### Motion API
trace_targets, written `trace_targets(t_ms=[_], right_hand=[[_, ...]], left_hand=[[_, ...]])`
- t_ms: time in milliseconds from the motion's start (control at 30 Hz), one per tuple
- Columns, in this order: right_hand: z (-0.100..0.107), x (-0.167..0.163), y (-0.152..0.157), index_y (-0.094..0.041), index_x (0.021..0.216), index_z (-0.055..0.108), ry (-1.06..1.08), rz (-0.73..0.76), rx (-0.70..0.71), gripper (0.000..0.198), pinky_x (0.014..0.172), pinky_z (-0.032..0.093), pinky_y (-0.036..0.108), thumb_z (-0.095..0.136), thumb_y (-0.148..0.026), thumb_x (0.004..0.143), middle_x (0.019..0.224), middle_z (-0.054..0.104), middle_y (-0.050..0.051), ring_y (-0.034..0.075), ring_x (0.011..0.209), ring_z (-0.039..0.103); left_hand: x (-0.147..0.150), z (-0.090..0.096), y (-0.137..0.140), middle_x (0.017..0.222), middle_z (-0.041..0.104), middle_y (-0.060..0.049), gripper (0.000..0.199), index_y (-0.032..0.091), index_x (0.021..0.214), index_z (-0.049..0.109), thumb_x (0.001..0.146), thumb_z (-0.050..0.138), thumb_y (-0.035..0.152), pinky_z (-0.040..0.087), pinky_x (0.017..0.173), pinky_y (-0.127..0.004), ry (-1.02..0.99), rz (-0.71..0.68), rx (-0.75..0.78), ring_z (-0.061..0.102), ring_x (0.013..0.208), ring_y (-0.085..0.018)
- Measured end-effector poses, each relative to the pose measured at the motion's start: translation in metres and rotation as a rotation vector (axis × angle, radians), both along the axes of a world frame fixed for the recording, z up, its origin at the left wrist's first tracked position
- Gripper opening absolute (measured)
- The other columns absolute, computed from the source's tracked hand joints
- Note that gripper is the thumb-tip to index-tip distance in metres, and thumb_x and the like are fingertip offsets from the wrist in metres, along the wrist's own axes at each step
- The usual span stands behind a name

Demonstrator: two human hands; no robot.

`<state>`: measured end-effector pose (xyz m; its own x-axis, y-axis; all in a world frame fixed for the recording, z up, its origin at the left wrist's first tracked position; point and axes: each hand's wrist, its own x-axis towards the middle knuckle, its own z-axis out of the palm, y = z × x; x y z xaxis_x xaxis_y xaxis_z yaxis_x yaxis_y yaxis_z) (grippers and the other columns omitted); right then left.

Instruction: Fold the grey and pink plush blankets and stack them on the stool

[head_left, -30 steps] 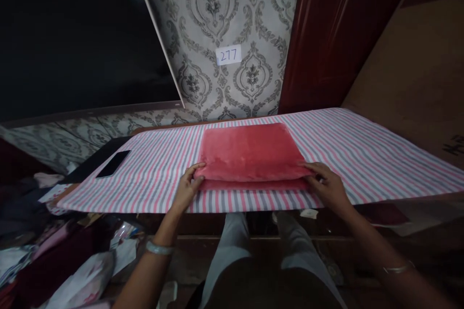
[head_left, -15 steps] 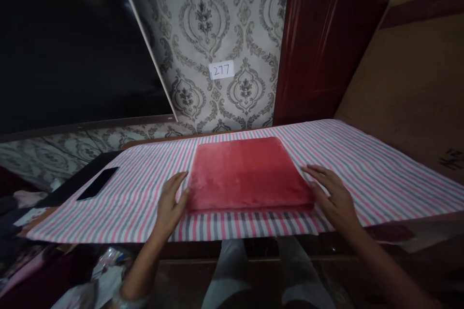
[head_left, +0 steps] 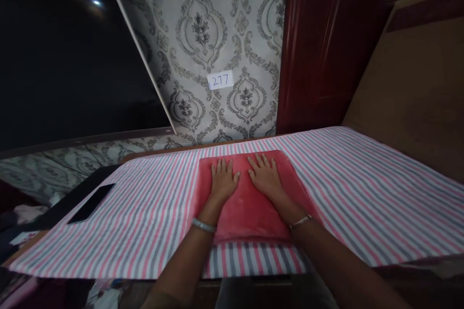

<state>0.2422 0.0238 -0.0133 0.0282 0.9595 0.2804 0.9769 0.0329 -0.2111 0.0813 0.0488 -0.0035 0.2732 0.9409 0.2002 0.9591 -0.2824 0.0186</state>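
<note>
A red plush fabric piece [head_left: 250,212], folded into a flat, thick rectangle, lies on the striped cloth [head_left: 145,212] in the middle of the head view. My left hand [head_left: 223,181] rests flat on its upper left part, palm down with fingers spread. On the upper right part lies my right hand [head_left: 264,176], also palm down, fingers apart. Neither hand grips anything. A band circles each wrist. My forearms cover parts of the fabric's near side edges.
A dark phone [head_left: 91,203] lies on the cloth at the left. Behind the table are a patterned wall with a "277" label [head_left: 220,79] and a large black screen [head_left: 72,67]. A big cardboard box [head_left: 416,87] stands at the right.
Both hands have moved from the left and right sides of the folded red fabric onto its top and now lie flat there. The camera view has shifted slightly.
</note>
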Motion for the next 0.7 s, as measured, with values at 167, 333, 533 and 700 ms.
trace_targets(t_ms=[167,333,533,700], right_hand=[[-0.009,0.001,0.001,-0.023,0.152,0.042,0.013,-0.005,0.02,0.054,0.119,0.015,0.055,0.036,-0.034,0.1,0.161,0.035,0.01,0.031,0.148,0.028],[-0.002,-0.001,0.002,-0.023,0.153,0.042,0.021,0.003,0.004,0.054,0.12,0.015,0.054,0.035,-0.035,0.1,0.161,0.035,0.01,0.03,0.148,0.027],[0.001,0.023,0.005,-0.02,0.152,0.041,0.024,-0.057,-0.036,0.057,0.12,0.013,0.055,0.034,-0.043,0.101,0.161,0.034,0.011,0.029,0.15,0.025],[-0.002,0.044,0.002,-0.017,0.152,0.041,0.037,-0.177,-0.051,0.059,0.117,0.02,0.055,0.031,-0.045,0.101,0.163,0.03,0.012,0.031,0.151,0.02]], left_hand=[[-0.001,-0.015,0.001,0.161,0.033,-0.018,0.062,0.015,0.154,0.037,0.099,0.036,0.043,0.018,0.121,-0.059,-0.027,-0.003,0.019,0.026,0.15,-0.034],[-0.001,-0.009,0.003,0.16,0.034,-0.019,0.062,0.014,0.154,0.037,0.099,0.037,0.042,0.019,0.121,-0.059,-0.029,-0.005,0.035,0.029,0.149,-0.034],[-0.002,-0.006,0.0,0.16,0.034,-0.02,0.062,0.013,0.154,0.038,0.099,0.037,0.042,0.019,0.121,-0.057,-0.015,-0.01,0.041,0.028,0.15,-0.033],[-0.005,-0.005,0.0,0.159,0.037,-0.019,0.063,0.015,0.152,0.04,0.098,0.038,0.047,0.018,0.121,-0.059,-0.039,0.025,0.078,0.029,0.15,-0.033]])
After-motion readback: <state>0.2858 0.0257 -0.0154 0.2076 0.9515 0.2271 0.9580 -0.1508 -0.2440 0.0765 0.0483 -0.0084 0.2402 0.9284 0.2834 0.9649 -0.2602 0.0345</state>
